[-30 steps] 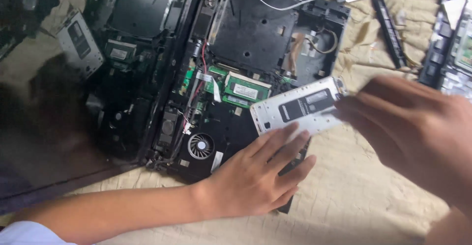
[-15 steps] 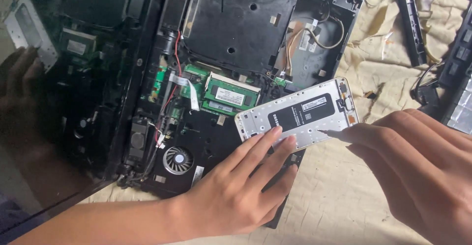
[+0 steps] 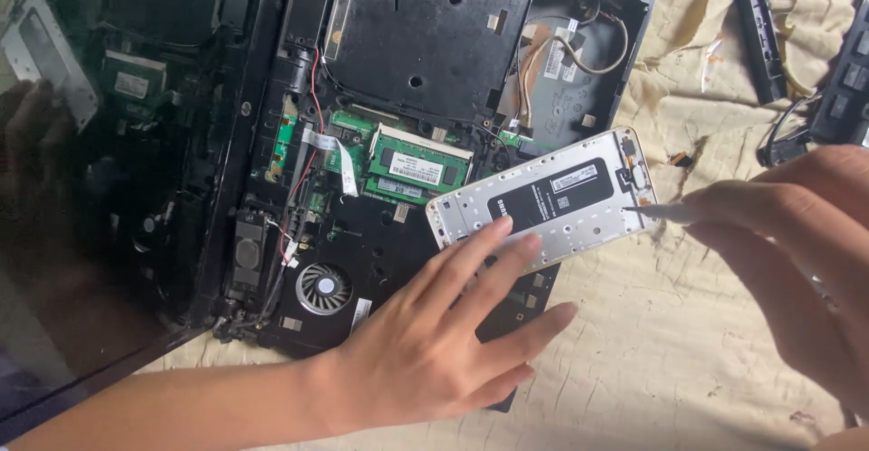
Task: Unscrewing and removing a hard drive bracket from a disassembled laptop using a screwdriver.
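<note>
Left hand lies spread, fingertips pressing the white phone frame onto the opened laptop base, near right corner. Right hand pinches a thin tool, tip touching the frame's right edge. Green memory module sits in the base's slot.

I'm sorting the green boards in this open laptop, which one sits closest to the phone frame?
The wide green memory module, lying just left of the silver phone frame. The narrow green board sits farther left, beside the hinge.
</note>
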